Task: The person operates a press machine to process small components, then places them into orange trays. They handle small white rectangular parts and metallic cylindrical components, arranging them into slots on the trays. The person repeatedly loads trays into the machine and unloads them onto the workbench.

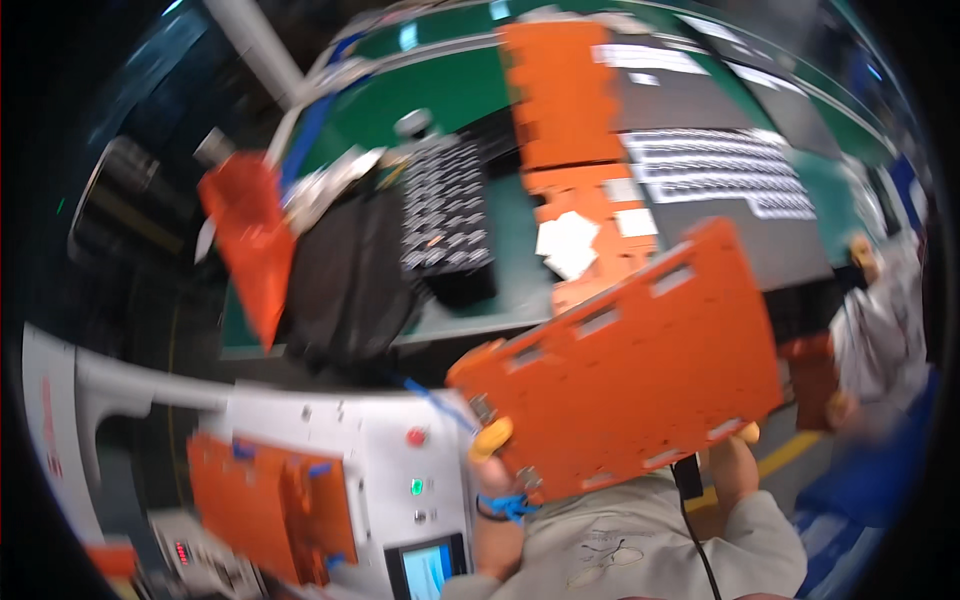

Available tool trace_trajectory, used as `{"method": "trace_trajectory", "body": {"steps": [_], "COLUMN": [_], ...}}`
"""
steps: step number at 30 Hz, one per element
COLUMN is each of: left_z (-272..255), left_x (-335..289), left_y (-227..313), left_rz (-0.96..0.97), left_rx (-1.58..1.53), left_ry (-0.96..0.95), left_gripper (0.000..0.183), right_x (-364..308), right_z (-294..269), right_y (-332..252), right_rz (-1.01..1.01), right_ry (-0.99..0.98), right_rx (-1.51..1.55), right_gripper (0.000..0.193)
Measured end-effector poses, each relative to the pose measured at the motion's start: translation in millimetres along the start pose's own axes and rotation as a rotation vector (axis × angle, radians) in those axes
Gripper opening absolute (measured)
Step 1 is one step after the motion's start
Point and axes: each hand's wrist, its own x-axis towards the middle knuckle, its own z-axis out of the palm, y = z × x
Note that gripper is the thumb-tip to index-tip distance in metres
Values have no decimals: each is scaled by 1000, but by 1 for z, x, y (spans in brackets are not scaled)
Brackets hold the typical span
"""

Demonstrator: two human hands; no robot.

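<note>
A large orange panel (640,370) with slots cut along its edges is held tilted in front of my body. My left hand (486,466) grips its lower left corner, a yellow cover on the finger and a blue band at the wrist. My right hand (735,455) is at the lower right edge, mostly hidden behind the panel; a yellow-covered fingertip shows there. Beyond the panel, another orange plate (585,195) lies on the green bench with white square pieces (568,245) on it. The picture is slightly blurred.
A white machine (390,450) with buttons and a screen stands at lower left, beside an orange fixture (270,500). On the bench are a black tray (445,205) of small parts, a black bag (345,275) and grey sheets (720,170). A co-worker (885,310) is at right.
</note>
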Motion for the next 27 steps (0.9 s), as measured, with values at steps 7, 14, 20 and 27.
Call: {"method": "trace_trajectory", "body": {"steps": [7,14,20,27], "left_z": [-27,-26,-84,-73], "left_x": [9,18,2,-19], "left_y": [-3,-1,31,58], "left_rz": [31,-211,-260,-94], "left_rx": [308,427,590,702], "left_ry": [77,256,244,401], "left_gripper": [55,54,72,73], "right_x": [13,26,33,66], "right_z": [-6,-26,-45,-25], "right_y": [-11,-21,8,41], "right_rz": [24,101,493,497], "right_ry": [-152,-367,-263,-762], "right_rx": [-103,46,-175,-8], "right_gripper": [53,58,73,78]}}
